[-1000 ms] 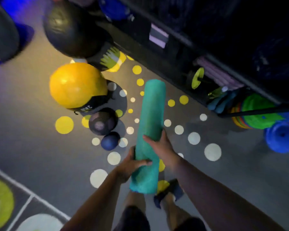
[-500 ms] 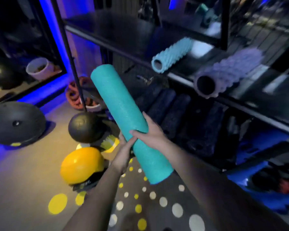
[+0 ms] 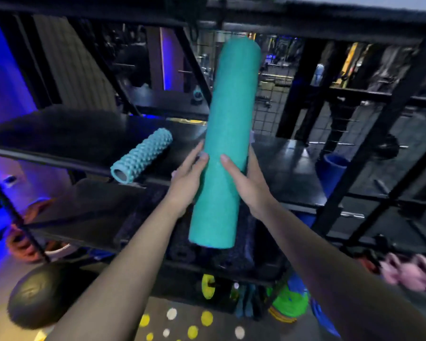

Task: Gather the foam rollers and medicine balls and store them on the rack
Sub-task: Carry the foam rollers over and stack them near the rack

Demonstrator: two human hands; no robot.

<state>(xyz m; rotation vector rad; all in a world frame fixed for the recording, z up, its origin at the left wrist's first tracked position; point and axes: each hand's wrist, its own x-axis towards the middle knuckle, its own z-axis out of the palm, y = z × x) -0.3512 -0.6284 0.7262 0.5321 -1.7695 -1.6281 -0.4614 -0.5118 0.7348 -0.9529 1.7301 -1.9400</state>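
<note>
A left hand (image 3: pixel 186 183) and a right hand (image 3: pixel 250 183) grip a smooth teal foam roller (image 3: pixel 225 143) from either side, nearly upright before a black metal rack (image 3: pixel 59 134). A knobbly pale-blue foam roller (image 3: pixel 142 156) lies on the rack's shelf, just left of the hands. A black medicine ball (image 3: pixel 42 295) sits low at the left.

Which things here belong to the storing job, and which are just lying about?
Job: smooth teal foam roller, held by left hand and right hand; bumpy teal roller on rack shelf; black ball.
Lying about: yellow weight plate; green plates.
</note>
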